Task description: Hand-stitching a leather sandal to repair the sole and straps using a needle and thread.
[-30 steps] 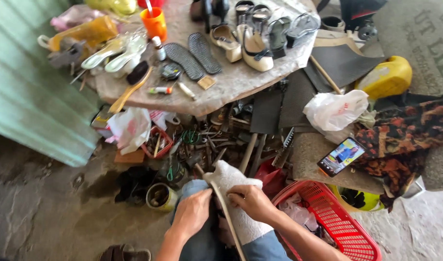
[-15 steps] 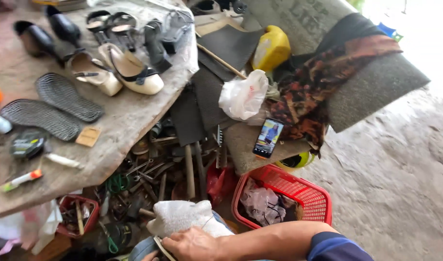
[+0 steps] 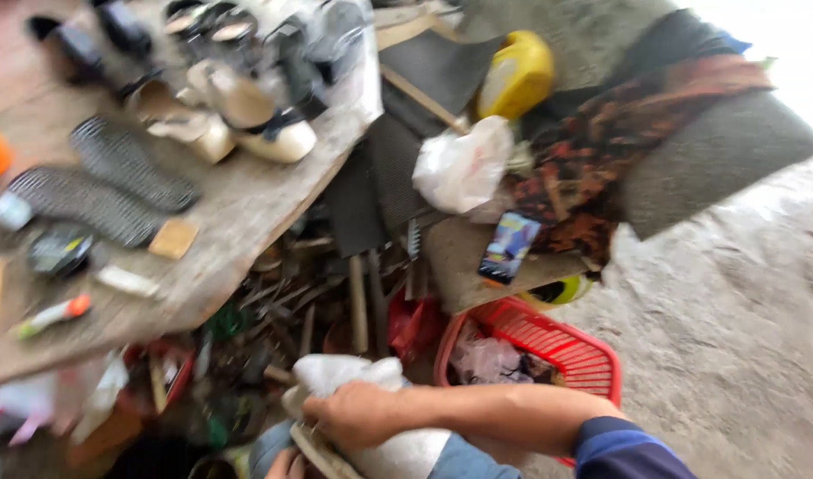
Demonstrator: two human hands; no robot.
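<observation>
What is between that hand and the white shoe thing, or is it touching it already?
Nothing visible is between them. The right hand lies directly on the white shoe piece, fingers pressed onto it on the person's lap. The left hand peeks out just beneath, at the picture's bottom edge. The red basket sits off to the side.

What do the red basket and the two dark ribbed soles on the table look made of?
Red latticed basket: likely moulded plastic, given its even grid and slight sheen. Two dark ribbed soles: probably matte rubber with a ridged tread, though blur leaves this uncertain. Table: apparently worn wood.
</observation>
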